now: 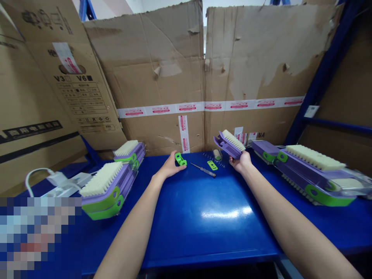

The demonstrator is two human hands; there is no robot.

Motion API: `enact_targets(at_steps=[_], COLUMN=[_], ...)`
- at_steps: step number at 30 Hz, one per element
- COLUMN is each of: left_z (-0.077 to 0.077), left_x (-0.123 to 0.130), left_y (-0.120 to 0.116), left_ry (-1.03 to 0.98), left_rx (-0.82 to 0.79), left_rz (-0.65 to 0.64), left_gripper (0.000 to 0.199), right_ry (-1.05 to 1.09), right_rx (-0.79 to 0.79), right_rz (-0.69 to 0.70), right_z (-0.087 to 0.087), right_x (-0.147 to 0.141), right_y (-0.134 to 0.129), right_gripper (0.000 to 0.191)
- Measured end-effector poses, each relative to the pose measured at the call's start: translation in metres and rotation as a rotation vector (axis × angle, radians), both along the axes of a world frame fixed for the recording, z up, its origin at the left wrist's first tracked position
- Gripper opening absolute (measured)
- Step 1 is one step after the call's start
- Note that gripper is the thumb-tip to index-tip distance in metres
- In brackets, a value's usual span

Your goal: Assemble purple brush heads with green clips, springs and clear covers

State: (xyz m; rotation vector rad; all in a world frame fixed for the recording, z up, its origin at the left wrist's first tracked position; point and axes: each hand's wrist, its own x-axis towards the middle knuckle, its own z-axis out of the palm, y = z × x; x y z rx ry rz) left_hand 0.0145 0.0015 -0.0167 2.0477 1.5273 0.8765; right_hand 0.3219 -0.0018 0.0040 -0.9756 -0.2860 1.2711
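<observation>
Near the back of the blue table, my left hand (pixel 171 166) grips a green plastic part (pixel 180 159) between thumb and fingers. My right hand (pixel 241 161) holds a purple brush piece (pixel 229 146) with cream bristles, raised and tilted at the back of the table. Between the hands lie a screwdriver (pixel 205 170) with a clear handle, a flat green plate (pixel 212 165), thin springs (pixel 209 157) and a clear container (pixel 217 155) with a pale roller-like piece inside.
Purple and green brushes (pixel 110 182) are stacked at the left, beside a white power strip (pixel 71 185). More brushes (pixel 314 170) lie at the right. Cardboard sheets (pixel 151 77) stand along the back of the blue table (pixel 186 232). A blue metal post (pixel 316 73) rises at the right.
</observation>
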Motion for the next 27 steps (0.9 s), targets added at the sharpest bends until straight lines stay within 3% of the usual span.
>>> enact_targets(at_steps=[27], left_z=[-0.0013], left_x=[-0.0001], left_y=[0.0003], left_ry=[0.011], left_rx=[0.014], left_rz=[0.006], left_gripper=[0.093], right_ry=[-0.003], right_rx=[-0.01], right_rz=[-0.005], right_z=[0.0013], right_x=[-0.0001], right_y=[-0.0008], right_gripper=[0.025])
